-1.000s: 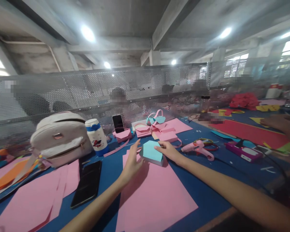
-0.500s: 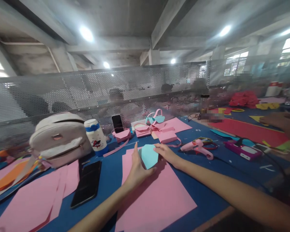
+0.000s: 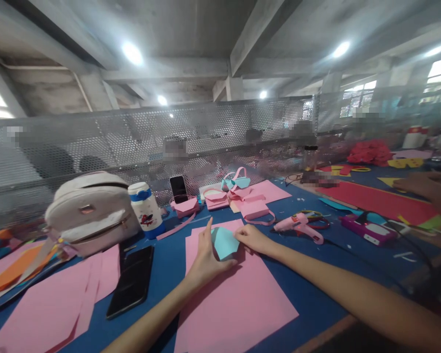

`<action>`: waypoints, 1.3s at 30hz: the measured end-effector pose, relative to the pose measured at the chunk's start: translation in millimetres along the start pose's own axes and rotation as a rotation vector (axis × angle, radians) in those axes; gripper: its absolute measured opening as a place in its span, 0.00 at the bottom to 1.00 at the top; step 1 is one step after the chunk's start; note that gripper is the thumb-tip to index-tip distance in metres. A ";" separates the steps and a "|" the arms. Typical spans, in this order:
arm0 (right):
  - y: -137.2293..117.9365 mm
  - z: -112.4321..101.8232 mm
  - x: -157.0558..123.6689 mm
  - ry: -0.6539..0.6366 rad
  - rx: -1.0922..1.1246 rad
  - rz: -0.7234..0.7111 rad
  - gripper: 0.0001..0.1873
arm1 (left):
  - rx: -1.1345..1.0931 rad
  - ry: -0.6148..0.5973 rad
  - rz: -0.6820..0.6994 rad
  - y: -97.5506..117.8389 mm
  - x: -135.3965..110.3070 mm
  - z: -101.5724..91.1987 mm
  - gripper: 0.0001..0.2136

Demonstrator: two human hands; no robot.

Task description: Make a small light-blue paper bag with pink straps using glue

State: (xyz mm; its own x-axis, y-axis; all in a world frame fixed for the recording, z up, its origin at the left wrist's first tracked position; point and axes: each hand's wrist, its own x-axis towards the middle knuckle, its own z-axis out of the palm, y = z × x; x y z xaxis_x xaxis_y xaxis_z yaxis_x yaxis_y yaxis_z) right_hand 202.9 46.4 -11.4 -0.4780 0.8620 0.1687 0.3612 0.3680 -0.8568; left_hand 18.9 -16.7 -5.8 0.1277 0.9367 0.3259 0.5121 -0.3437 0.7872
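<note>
A small light-blue folded paper piece (image 3: pixel 225 244) is between my hands, just above a stack of pink paper sheets (image 3: pixel 238 304). My left hand (image 3: pixel 205 260) cups it from the left, with the thumb along its near edge and a finger standing up on the far side. The fingers of my right hand (image 3: pixel 255 239) pinch its right-hand edge. The undersides of both hands and of the paper are hidden. Beyond them lie pink paper handbags, one of them a flap bag (image 3: pixel 257 212) with a strap, and a light-blue one (image 3: pixel 235 183).
On the right rest a pink glue gun (image 3: pixel 297 226) with its cord and a purple box (image 3: pixel 369 229). A black phone (image 3: pixel 130 282), a bottle (image 3: pixel 147 210), a backpack (image 3: pixel 91 211) and more pink paper (image 3: pixel 55 299) stand left. Another person's hand (image 3: pixel 422 186) is far right.
The light-blue paper has tilted flatter and dropped slightly toward the pink sheets. My right hand has moved a little lower, its fingers now curled at the paper's right edge.
</note>
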 end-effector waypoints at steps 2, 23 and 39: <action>-2.8 -0.2 -3.3 0.025 -0.089 -0.014 0.22 | -0.006 -0.022 0.004 -1.6 0.0 0.2 0.53; 5.4 -9.5 4.0 0.127 -0.117 -0.335 0.23 | -0.059 -0.278 0.208 -27.8 22.7 -36.7 0.25; 9.7 -12.0 8.1 0.157 -0.074 -0.321 0.18 | 0.037 -0.155 0.305 -35.7 25.7 -50.5 0.18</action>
State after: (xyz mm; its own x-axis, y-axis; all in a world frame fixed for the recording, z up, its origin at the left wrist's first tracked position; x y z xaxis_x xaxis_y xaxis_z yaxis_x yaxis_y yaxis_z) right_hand 212.1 61.1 -12.5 -0.4501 0.7393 0.5009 0.2726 0.6479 -0.7113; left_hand -39.1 16.3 1.0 0.4061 0.7912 0.4573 0.4606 -0.6095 0.6453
